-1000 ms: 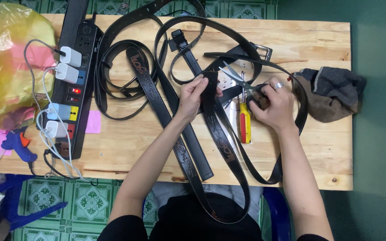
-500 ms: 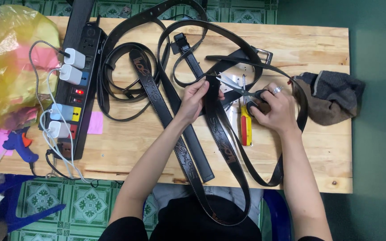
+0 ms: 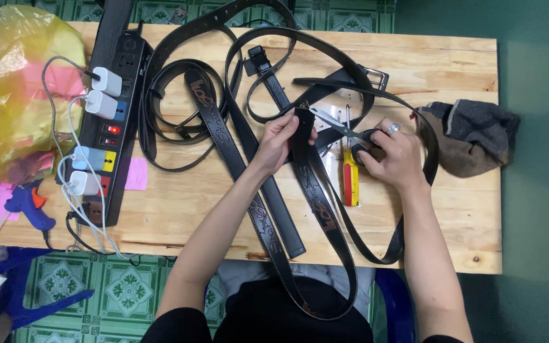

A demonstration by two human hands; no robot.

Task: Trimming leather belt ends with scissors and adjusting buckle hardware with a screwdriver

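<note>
Near the middle of the frame the left hand (image 3: 282, 136) pinches the end of a black embossed belt (image 3: 316, 197) between thumb and fingers, its grip closed on the leather; the belt runs from that hand down across the wooden tabletop (image 3: 452, 209) and loops off the near edge toward the person's lap. Just to the right, the right hand (image 3: 394, 155) has its fingers through the dark handles of a pair of scissors (image 3: 337, 127), its grip closed on them, with the silver blades parted and pointing left toward the belt end held by the other hand. A ring shows on one finger of that hand. Under the scissors, a yellow-handled screwdriver (image 3: 350, 183) lies upright in the frame on the tabletop. Several more black belts (image 3: 185, 105) lie coiled and crossed in the upper middle. At the right edge sits a crumpled grey and brown cloth (image 3: 474, 136). Toward the left a black power strip (image 3: 112, 121) carries white chargers and cables, with a yellow plastic bag (image 3: 17, 89) in the upper left and a blue glue gun (image 3: 27, 203) below it.
</note>
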